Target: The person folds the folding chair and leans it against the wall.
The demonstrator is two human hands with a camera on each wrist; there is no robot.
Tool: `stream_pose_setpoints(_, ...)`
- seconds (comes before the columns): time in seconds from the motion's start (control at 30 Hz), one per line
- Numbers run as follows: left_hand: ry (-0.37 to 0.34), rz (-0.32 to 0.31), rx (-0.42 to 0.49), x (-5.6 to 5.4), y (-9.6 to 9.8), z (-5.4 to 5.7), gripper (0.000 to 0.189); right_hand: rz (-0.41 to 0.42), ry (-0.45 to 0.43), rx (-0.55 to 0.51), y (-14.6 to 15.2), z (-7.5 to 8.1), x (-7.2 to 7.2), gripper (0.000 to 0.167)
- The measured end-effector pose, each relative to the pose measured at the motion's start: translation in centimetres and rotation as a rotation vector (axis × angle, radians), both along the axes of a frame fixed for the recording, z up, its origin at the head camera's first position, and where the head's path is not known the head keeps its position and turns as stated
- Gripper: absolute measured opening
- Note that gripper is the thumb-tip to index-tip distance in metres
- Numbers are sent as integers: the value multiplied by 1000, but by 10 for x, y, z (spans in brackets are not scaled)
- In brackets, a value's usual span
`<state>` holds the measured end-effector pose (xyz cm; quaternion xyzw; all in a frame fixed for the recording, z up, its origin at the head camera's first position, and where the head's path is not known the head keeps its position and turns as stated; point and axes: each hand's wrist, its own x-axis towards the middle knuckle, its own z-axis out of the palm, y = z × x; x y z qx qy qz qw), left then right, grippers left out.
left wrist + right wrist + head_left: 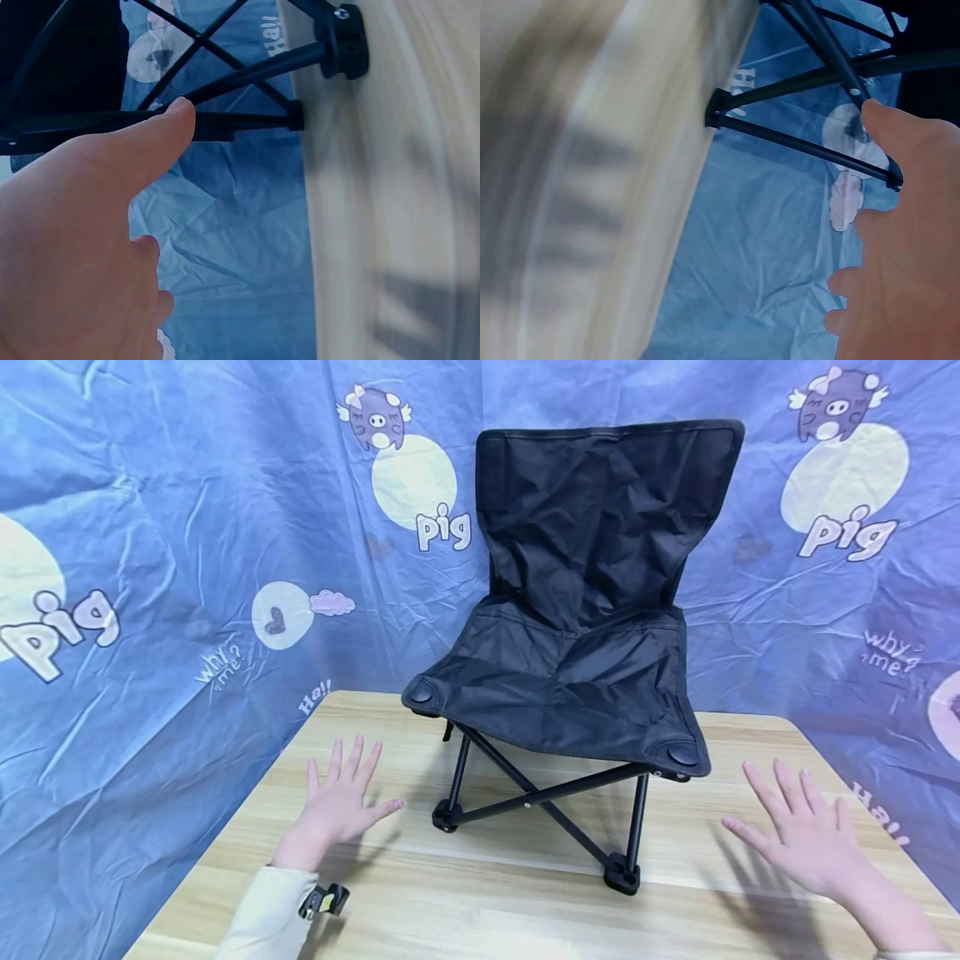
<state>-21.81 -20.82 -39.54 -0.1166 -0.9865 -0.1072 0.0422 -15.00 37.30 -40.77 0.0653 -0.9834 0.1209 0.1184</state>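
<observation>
A black folding chair stands unfolded on the wooden table, its fabric back upright and its crossed metal legs spread onto dark plastic feet. To the left of the chair, my left hand hovers over the table with fingers spread, holding nothing. My right hand is likewise spread above the table at the chair's right, apart from it. In the left wrist view the thumb overlaps the chair's frame bars. The right wrist view has the other thumb in front of the crossed legs.
The light wooden table carries the chair near its back edge. A blue curtain printed with pigs and lettering hangs behind and along both sides. On the left wrist sits a small black strap mount.
</observation>
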Motion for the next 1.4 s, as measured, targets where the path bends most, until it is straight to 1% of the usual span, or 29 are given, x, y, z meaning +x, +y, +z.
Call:
stream_pose_setpoints(0.17,50,-13,-13,1,2,9,95,6,37,11,0,10,-1,88)
stream_pose_setpoints(0.33,95,-37,-9,0,3,15,95,17,44,17,-3,21,-1,89)
stream_pose_setpoints(0.53,117,-58,1,-1,6,21,96,24,49,21,-8,33,1,89)
stream_pose_setpoints(0.93,153,-81,48,-2,14,37,97,89,86,4,-16,53,5,89)
stream_pose_setpoints(1.1,195,-95,73,-1,17,45,96,132,135,-35,-19,60,6,88)
stream_pose_setpoints(1.27,257,-122,109,0,20,51,97,176,155,-81,-21,67,8,87)
stream_pose_setpoints(1.4,308,-155,148,2,21,55,99,249,185,-138,-24,72,7,85)
